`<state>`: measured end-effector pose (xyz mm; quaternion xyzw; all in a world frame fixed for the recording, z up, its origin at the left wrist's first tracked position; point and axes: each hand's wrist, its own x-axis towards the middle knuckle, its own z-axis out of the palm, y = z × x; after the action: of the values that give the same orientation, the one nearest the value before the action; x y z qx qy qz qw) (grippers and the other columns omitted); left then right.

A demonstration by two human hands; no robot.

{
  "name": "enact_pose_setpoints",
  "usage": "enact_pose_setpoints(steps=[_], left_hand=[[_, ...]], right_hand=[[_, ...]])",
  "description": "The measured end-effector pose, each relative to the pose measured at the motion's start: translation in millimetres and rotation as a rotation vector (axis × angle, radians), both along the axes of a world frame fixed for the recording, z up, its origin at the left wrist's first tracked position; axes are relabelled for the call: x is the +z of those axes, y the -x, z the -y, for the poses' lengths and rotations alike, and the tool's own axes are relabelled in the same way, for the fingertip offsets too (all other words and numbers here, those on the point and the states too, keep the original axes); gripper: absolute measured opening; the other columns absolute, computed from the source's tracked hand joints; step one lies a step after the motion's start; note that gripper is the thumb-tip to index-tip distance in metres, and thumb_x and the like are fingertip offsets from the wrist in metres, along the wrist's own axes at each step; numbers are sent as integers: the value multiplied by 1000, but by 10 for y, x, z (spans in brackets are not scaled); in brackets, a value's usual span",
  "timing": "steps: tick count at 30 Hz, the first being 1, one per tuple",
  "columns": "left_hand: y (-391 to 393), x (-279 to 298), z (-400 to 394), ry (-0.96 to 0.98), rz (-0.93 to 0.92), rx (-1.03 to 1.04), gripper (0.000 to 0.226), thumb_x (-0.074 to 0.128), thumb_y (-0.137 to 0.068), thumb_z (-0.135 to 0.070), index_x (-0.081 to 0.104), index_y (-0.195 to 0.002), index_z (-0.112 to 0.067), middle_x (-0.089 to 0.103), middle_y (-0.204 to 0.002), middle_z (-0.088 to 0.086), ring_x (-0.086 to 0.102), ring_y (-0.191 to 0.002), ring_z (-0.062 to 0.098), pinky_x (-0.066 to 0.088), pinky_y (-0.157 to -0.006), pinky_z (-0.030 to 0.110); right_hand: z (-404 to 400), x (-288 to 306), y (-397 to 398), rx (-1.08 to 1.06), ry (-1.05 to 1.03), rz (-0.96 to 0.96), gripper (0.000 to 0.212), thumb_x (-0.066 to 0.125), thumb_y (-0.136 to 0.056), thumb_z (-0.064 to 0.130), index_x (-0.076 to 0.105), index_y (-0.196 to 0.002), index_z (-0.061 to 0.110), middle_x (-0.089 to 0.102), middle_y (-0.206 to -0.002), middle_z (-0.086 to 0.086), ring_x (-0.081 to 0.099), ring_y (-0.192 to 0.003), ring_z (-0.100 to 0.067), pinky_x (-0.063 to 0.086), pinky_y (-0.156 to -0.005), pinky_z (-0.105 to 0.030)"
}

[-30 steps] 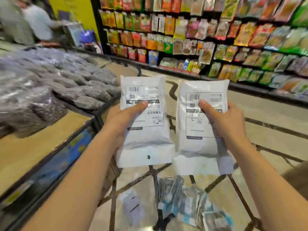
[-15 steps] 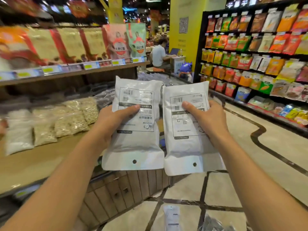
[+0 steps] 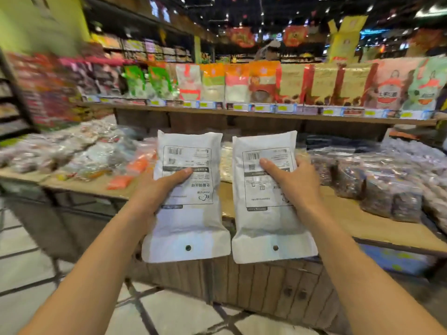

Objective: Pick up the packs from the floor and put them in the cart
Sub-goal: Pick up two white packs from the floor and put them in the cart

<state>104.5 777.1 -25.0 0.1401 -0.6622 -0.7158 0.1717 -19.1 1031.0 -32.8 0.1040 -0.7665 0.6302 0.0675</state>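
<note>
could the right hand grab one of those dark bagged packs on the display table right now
Probably not as things stand: the right hand is shut on a white pack. The dark bags lie unobstructed just beside it.

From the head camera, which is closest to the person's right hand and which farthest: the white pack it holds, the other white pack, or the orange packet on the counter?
1. White paper pack in the right hand: held.
2. Other white paper pack, just left, in the left hand.
3. Orange plastic packet, far left on the wooden counter.
</note>
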Motion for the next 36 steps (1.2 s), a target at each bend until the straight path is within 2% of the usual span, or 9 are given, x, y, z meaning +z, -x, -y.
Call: enact_pose_setpoints(steps=[6, 11, 15, 20, 23, 25, 27, 30, 36], left_hand=[[-958, -73, 1609, -88, 72, 276, 28, 84, -80, -21, 78, -105, -13, 81, -92, 10, 79, -82, 29, 62, -66, 35], [-1625, -98, 2707, -73, 100, 417, 34, 86, -79, -23, 78, -110, -12, 80, -99, 10, 78, -92, 31, 60, -90, 47], [-2075, -171, 3398, -80, 101, 513, 36, 85, -81, -27, 76, -113, -14, 81, -99, 9, 79, -89, 29, 61, -85, 41], [-2467, -342, 4186, -151, 74, 650, 38, 84, -82, -23, 75, -116, -9, 79, -103, 14, 77, -95, 32, 59, -92, 46], [-2579, -406, 4634, -155, 62, 720, 29, 79, -86, -17, 74, -114, -9, 81, -98, 10, 79, -89, 23, 63, -71, 30], [-2591, -432, 4949, -162, 54, 772, 27, 79, -86, -14, 74, -112, -8, 81, -93, 6, 79, -81, 15, 58, -58, 18], [-2574, -438, 5276, -166, 60, 812, 31, 81, -84, -15, 73, -113, -7, 81, -95, 7, 79, -81, 14, 57, -57, 17], [-2518, -418, 5773, -186, 94, 885, 39, 85, -79, -19, 73, -115, -8, 80, -98, 12, 79, -87, 25, 62, -63, 28], [-2494, -407, 6631, -199, 119, 996, 31, 81, -83, -18, 73, -112, -11, 81, -94, 9, 79, -82, 23, 62, -61, 29]], right_hand=[[2019, -138, -494, 200, -24, 44, 30, 87, -78, 48, 74, -95, 26, 78, -87, 13, 74, -76, -2, 55, -62, -21], [3389, -170, -870, 377, -44, 30, 25, 86, -80, 47, 72, -93, 30, 73, -85, 18, 69, -79, 3, 50, -62, -17], [4351, -204, -1117, 506, -85, 24, 23, 86, -80, 47, 74, -90, 30, 73, -79, 20, 68, -73, 8, 48, -60, -16], [5480, -311, -1312, 648, -82, 47, 27, 87, -80, 45, 79, -95, 24, 80, -86, 9, 77, -77, -7, 57, -65, -27], [6112, -396, -1355, 724, -63, 69, 24, 88, -80, 44, 77, -85, 22, 77, -71, 5, 68, -55, -6, 54, -51, -25], [6534, -442, -1344, 774, -65, 79, 28, 88, -80, 44, 76, -87, 19, 74, -68, 1, 63, -51, -11, 51, -45, -26], [6957, -457, -1306, 816, -66, 71, 28, 88, -81, 42, 77, -89, 19, 77, -73, 0, 67, -57, -16, 54, -47, -30], [7624, -446, -1199, 875, -77, 59, 24, 88, -80, 44, 76, -88, 24, 81, -84, 1, 78, -75, -22, 64, -64, -40], [8885, -502, -1092, 989, -107, 93, 36, 87, -74, 54, 80, -94, 25, 82, -89, 4, 78, -83, -21, 64, -75, -44]])
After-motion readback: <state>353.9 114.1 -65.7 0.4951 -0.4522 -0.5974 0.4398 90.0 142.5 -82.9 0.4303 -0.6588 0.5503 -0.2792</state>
